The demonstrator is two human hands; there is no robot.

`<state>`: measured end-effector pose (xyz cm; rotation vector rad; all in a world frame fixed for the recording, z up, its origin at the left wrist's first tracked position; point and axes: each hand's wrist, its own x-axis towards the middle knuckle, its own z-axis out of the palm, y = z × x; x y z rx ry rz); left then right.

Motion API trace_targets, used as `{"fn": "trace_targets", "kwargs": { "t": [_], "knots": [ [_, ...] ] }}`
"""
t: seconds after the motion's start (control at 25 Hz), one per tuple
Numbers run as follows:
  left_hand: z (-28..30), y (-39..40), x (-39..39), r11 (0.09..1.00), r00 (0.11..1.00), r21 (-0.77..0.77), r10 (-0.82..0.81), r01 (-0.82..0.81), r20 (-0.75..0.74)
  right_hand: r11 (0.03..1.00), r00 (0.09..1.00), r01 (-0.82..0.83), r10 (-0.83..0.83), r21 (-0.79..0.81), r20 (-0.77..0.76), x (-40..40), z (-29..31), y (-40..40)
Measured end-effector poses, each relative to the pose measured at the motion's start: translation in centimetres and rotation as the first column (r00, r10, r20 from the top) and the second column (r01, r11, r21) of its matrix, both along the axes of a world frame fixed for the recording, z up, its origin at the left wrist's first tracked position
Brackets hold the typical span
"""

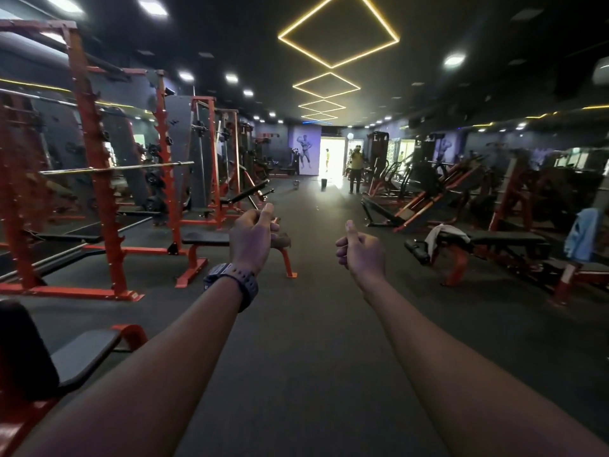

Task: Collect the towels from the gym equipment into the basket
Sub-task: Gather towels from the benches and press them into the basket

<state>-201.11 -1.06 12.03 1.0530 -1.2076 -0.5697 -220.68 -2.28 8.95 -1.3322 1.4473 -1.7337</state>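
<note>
A white towel (441,234) is draped over the black pad of a bench (504,240) at the right. Further right, a blue towel (581,234) hangs on a red machine frame. Both my arms reach forward over the dark aisle. My left hand (253,235), with a watch on its wrist, has its fingers curled and thumb up, holding nothing that I can see. My right hand (361,247) is likewise loosely closed with its thumb raised. Both hands are well short of the towels. A small dark bin-like object (324,183) stands far down the aisle; too small to identify as the basket.
Red squat racks (99,179) with barbells line the left. A flat bench (204,240) stands just beyond my left hand. A padded seat (66,361) is at the lower left. Machines crowd the right side. A person (355,171) stands far down the dark aisle.
</note>
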Motion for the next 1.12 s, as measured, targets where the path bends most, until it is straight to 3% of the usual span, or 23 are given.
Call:
{"fn": "trace_targets", "kwargs": {
  "t": [0.4,0.8,1.12],
  "knots": [
    [0.8,-23.8,-1.6,0.987,0.987,0.043,-0.155,0.157,-0.050,0.998,0.995,0.065,-0.066,0.019,0.075,-1.1,1.5,-20.6],
    [-1.1,-49.2,-3.2,0.997,0.997,0.047,-0.064,0.066,-0.048,0.999,0.998,0.010,-0.012,0.039,0.058,-3.8,-1.2,-48.2],
    [-5.5,-70.0,-0.6,0.991,0.996,0.124,0.049,-0.040,-0.072,0.991,0.998,-0.058,0.057,0.124,0.010,-1.3,-6.4,-71.0]
  ]
}}
